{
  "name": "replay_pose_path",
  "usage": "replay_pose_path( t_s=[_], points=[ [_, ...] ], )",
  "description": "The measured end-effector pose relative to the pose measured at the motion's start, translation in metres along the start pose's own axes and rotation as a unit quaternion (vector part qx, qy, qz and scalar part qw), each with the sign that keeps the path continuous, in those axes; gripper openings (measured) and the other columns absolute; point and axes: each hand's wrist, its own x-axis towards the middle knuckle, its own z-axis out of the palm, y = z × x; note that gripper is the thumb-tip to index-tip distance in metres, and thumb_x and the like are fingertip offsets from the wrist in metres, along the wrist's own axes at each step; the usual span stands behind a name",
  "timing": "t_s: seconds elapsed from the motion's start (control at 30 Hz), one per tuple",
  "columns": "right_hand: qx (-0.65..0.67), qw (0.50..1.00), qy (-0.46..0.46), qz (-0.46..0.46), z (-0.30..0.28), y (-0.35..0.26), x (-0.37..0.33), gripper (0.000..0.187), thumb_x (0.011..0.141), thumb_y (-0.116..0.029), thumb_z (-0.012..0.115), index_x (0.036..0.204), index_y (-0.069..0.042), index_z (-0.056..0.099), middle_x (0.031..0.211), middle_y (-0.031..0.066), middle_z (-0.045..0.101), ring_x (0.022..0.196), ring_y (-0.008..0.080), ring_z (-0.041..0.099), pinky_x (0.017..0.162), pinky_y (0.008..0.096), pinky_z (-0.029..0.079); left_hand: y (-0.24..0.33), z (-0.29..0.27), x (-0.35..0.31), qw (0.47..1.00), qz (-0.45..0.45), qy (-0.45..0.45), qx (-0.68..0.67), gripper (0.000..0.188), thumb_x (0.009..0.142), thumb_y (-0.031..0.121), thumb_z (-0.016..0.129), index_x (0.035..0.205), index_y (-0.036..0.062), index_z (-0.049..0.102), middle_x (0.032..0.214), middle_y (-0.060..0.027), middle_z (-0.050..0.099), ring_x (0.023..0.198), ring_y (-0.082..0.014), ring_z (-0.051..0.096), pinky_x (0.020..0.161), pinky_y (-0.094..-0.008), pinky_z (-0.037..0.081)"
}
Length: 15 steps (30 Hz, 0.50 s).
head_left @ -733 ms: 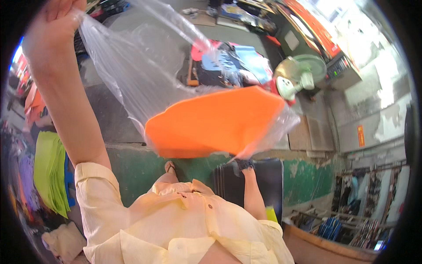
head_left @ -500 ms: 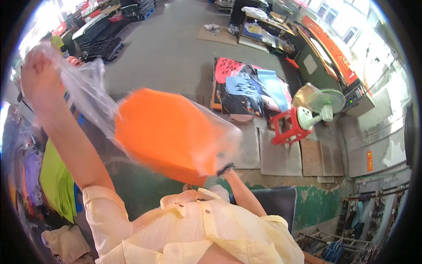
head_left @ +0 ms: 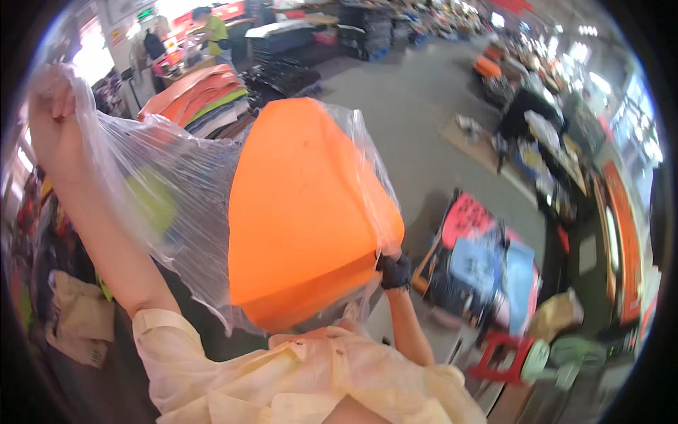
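Observation:
My raised left hand point(head_left: 60, 102) at the far left is closed on the bunched end of a clear plastic bag point(head_left: 176, 162). The film stretches from it toward the middle of the view. Inside lies a flat, orange sheet-like piece point(head_left: 304, 205) with rounded corners; its thick lower edge suggests a stack, though single layers cannot be made out. In a dark glove, my right hand point(head_left: 395, 272) closes around the bag at the lower right side of the orange piece. Its fingertips are partly hidden.
A pile of coloured sheets point(head_left: 194, 95) stands beyond my left arm, near another person point(head_left: 210, 32). To the right are a stack with pink and blue pieces point(head_left: 473, 265), a red stool point(head_left: 501, 357) and a green fan point(head_left: 575, 353). A beige sack point(head_left: 81, 318) sits lower left.
My view has turned left, so the stool and stack appear further right and lower. The orange piece is more upright, and the film is spread wider between my hands.

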Motion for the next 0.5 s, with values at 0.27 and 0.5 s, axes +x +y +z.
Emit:
replay_pose_path(
  t_s=[0.27, 0.5],
  points=[
    [-0.023, 0.989, 0.053, -0.138, -0.061, -0.103, 0.248, 0.015, 0.075, -0.013, 0.072, 0.086, -0.004, 0.069, 0.067, -0.0037, 0.059, 0.053, 0.0066, 0.047, 0.049, 0.0235, 0.036, -0.252, -0.001, -0.022, 0.929, -0.273, 0.211, -0.133, 0.019, 0.095, 0.022, 0.051, 0.082, 0.0086, 0.049, 0.056, 0.0021, 0.031, 0.048, -0.0083, 0.030, 0.042, -0.0230, 0.027],
    [-0.264, 0.932, 0.174, -0.178, -0.136, -0.138, 0.409, 0.021, 0.073, -0.019, 0.072, 0.081, 0.000, 0.067, 0.066, 0.0075, 0.063, 0.063, 0.0147, 0.057, 0.060, 0.0322, 0.046, -0.556, 0.062, -0.191, 0.813, -0.538, 0.215, -0.056, 0.010, 0.087, 0.015, 0.054, 0.081, 0.0095, 0.048, 0.060, 0.0006, 0.039, 0.049, -0.0099, 0.040, 0.040, -0.0253, 0.033]
  ],
)
